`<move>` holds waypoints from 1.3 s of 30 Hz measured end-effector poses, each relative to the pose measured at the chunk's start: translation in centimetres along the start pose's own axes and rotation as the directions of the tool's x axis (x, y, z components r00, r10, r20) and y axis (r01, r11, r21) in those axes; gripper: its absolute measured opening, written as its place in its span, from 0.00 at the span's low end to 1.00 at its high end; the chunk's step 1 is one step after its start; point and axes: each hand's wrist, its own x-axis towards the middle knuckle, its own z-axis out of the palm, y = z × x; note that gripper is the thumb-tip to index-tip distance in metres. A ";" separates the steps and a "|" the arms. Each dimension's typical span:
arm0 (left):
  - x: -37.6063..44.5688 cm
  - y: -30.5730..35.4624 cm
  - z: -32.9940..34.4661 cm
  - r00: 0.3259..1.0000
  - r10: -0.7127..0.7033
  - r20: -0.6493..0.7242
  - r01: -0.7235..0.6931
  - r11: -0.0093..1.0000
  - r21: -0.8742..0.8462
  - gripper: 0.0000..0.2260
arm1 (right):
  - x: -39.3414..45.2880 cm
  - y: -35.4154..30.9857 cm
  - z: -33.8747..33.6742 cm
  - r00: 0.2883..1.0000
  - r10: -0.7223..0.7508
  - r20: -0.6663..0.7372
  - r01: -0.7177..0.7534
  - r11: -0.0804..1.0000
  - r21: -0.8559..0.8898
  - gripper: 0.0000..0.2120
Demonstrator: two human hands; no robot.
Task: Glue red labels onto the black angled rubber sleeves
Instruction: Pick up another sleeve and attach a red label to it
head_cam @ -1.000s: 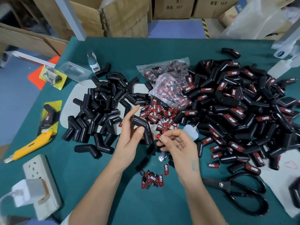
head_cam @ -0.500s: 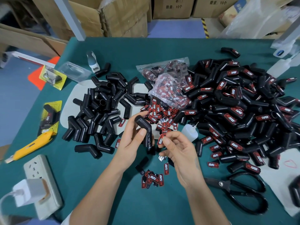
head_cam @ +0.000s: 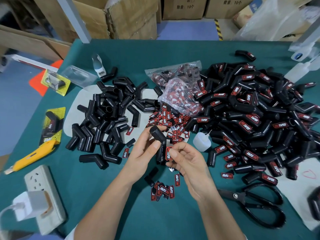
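Left hand (head_cam: 147, 153): gripping bent sleeve (head_cam: 158, 142), thumb pressing its elbow. Right hand (head_cam: 187, 160): fingertips pinching label (head_cam: 168, 153), holding it against sleeve's lower leg, above table (head_cam: 121, 213).

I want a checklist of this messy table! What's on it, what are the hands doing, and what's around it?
Surface: green table.
Job's things: plain sleeves; labelled sleeves; loose labels; glue bottle.
Clutter: scissors, yellow knife, bag of labels.
Hands: left hand holds a sleeve; right hand presses a label against it.
Cables: white plug in power strip.
Surroundings: cardboard boxes.
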 end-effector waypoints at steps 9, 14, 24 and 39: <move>-0.2 0.7 0.3 1.000 0.016 0.003 -0.016 1.000 0.013 0.15 | 0.0 -0.1 0.2 1.000 0.010 -0.003 -0.010 1.000 0.029 0.14; -0.2 0.7 0.4 1.000 0.021 0.008 -0.021 0.999 0.045 0.15 | -0.1 -0.2 0.2 0.999 0.030 0.020 -0.031 0.999 0.040 0.07; -0.3 0.9 0.4 1.000 0.026 -0.001 -0.026 0.998 0.054 0.16 | -0.1 -0.3 0.3 1.000 0.027 0.005 -0.028 0.999 0.042 0.09; -0.4 0.9 0.5 1.000 -0.010 -0.008 0.011 0.996 0.087 0.14 | -0.2 -0.2 0.4 1.000 0.006 -0.009 -0.006 1.000 0.027 0.07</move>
